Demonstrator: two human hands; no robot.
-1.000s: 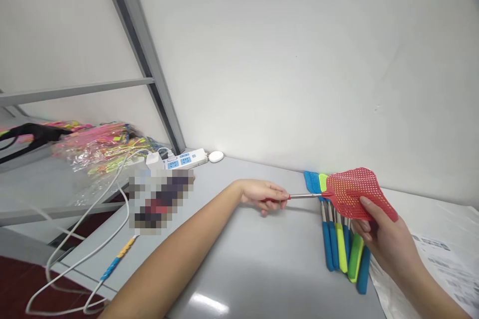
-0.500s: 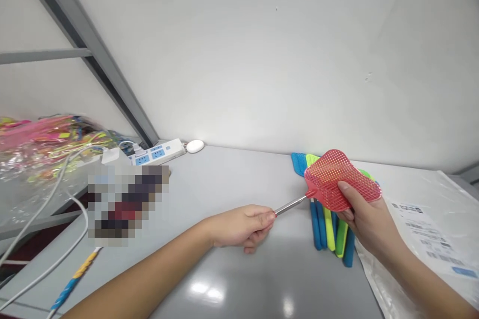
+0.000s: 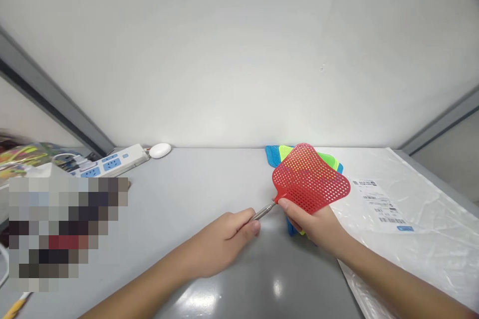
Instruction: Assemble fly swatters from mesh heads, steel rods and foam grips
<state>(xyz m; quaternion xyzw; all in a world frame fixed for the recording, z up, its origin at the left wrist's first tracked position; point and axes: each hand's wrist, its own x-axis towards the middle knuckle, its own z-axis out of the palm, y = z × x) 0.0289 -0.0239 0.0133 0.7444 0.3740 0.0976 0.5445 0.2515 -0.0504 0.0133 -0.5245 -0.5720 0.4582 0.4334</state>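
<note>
A red fly swatter (image 3: 309,174) with a perforated head is held above the table, its face turned toward me. My left hand (image 3: 226,241) is closed around its thin metal rod, hiding the lower part of the handle. At the neck, where rod meets head, my right hand (image 3: 318,227) pinches with thumb on top and fingers underneath. Beneath the red head lie more swatters in blue (image 3: 273,155), yellow-green and green (image 3: 328,160). Their handles are mostly covered by my right hand.
A white plastic mailing bag (image 3: 430,204) with a printed label lies at the right. To the left are a power strip (image 3: 125,160), a white oval object (image 3: 160,150) and a pixelated area. A wall (image 3: 224,70) stands behind the grey table (image 3: 179,199).
My right hand has slid from the side of the red head to its neck. My left hand has moved nearer the head along the rod. The view has turned right.
</note>
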